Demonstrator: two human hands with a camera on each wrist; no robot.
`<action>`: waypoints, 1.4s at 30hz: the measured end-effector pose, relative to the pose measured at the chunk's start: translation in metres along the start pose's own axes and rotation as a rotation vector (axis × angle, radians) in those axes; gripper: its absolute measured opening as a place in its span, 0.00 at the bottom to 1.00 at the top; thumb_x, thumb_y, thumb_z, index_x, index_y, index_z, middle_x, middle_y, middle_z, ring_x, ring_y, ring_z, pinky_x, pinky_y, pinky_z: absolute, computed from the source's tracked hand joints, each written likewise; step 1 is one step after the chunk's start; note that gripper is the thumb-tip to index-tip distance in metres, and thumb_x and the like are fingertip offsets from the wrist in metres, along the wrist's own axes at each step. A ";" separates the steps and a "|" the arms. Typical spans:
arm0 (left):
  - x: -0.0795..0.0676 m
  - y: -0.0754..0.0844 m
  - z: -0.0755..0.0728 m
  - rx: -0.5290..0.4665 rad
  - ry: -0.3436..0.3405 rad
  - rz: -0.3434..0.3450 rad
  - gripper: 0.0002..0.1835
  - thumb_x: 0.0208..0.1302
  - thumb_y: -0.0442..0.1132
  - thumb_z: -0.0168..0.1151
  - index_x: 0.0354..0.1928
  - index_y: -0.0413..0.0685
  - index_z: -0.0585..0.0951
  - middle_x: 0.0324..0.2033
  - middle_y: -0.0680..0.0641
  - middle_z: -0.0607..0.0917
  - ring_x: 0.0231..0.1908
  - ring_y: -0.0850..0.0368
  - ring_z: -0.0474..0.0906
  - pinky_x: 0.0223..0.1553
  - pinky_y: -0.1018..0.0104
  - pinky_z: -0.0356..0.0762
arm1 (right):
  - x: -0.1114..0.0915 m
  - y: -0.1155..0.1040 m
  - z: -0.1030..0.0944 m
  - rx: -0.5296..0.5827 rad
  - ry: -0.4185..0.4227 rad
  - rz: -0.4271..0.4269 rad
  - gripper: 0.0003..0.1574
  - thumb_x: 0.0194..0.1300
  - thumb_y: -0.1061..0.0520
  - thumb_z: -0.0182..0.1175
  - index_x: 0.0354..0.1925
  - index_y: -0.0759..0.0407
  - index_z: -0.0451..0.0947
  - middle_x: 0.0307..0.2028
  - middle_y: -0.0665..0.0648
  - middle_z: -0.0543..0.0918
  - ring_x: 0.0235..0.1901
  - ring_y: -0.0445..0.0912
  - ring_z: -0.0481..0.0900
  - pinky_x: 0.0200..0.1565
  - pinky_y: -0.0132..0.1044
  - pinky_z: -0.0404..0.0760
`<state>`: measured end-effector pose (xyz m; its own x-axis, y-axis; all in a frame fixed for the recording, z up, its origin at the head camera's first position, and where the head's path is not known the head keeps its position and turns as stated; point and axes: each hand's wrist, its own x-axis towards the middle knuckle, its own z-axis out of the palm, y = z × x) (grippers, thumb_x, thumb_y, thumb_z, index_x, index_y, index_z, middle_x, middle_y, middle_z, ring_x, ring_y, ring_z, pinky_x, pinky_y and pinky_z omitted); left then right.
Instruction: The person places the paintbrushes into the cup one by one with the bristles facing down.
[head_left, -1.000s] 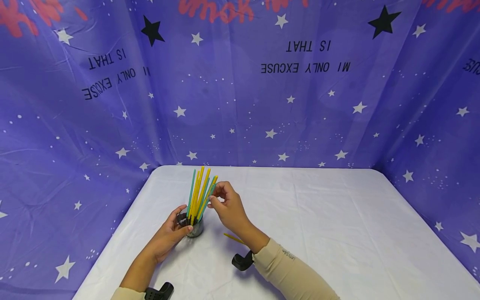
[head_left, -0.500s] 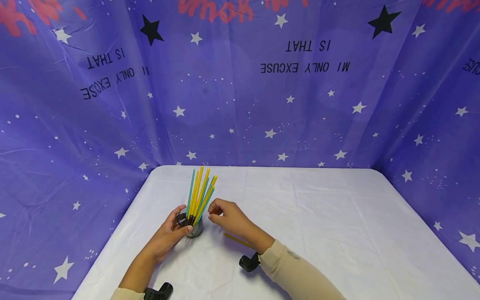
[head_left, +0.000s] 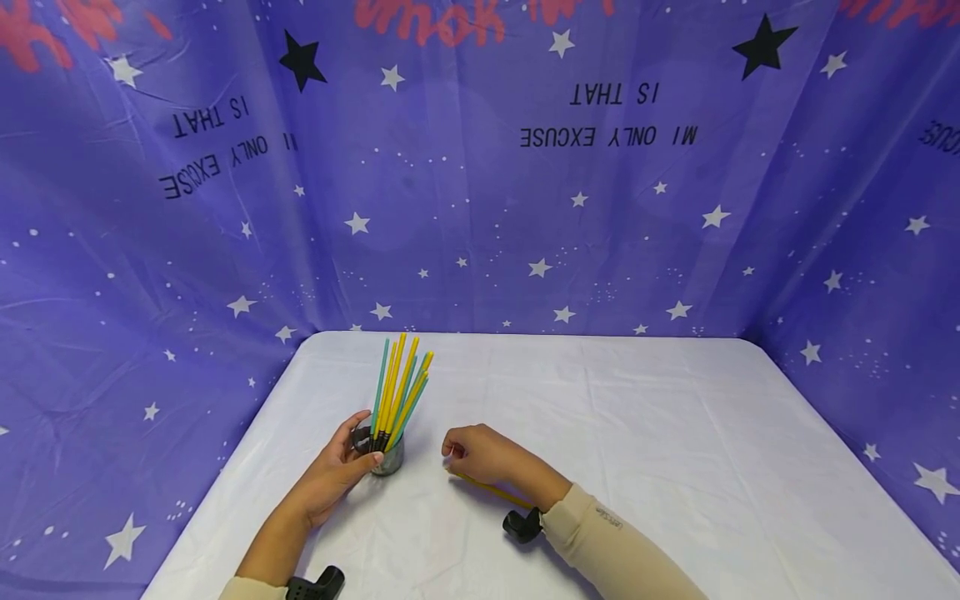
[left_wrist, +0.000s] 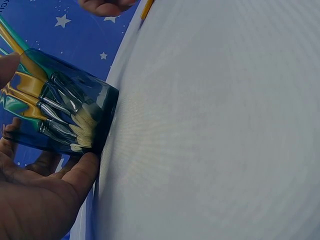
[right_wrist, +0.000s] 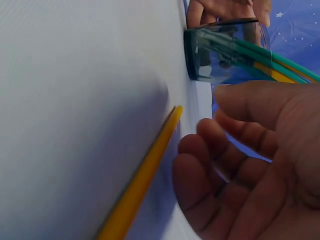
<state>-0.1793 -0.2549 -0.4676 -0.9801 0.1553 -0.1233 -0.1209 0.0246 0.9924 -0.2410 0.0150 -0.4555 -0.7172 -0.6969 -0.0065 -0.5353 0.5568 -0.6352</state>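
Note:
My left hand (head_left: 326, 479) grips a dark, see-through glass (head_left: 392, 463) standing on the table. Inside it several paintbrushes (head_left: 392, 392) with yellow and teal handles lean together, handles up. Through the glass wall in the left wrist view, their pale bristles (left_wrist: 85, 127) show near the bottom. To the right of the glass my right hand (head_left: 483, 454) is low over the table, fingers loosely bent and holding nothing. A slim yellow handle (right_wrist: 142, 175) lies on the cloth right beside those fingers; its far part is hidden by the wrist in the head view.
A white cloth covers the table (head_left: 637, 433). Behind and at both sides hangs a purple curtain (head_left: 465, 167) with stars and lettering. Black wrist cameras (head_left: 522, 526) sit on both forearms, the right one close above the table.
My right hand has left the brushes in the glass and moved down and right to the yellow handle on the table. The left hand still holds the glass in place.

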 end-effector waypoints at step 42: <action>0.001 -0.001 0.002 -0.017 0.007 0.007 0.45 0.65 0.31 0.63 0.77 0.53 0.49 0.69 0.35 0.60 0.61 0.49 0.65 0.51 0.71 0.73 | -0.010 -0.014 -0.051 -0.027 -0.069 -0.118 0.11 0.65 0.68 0.59 0.42 0.54 0.77 0.32 0.45 0.77 0.28 0.37 0.73 0.33 0.31 0.74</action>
<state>-0.1802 -0.2531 -0.4686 -0.9820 0.1490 -0.1165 -0.1168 0.0064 0.9931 -0.2493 0.0368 -0.4074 -0.6163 -0.7874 0.0136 -0.6269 0.4800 -0.6137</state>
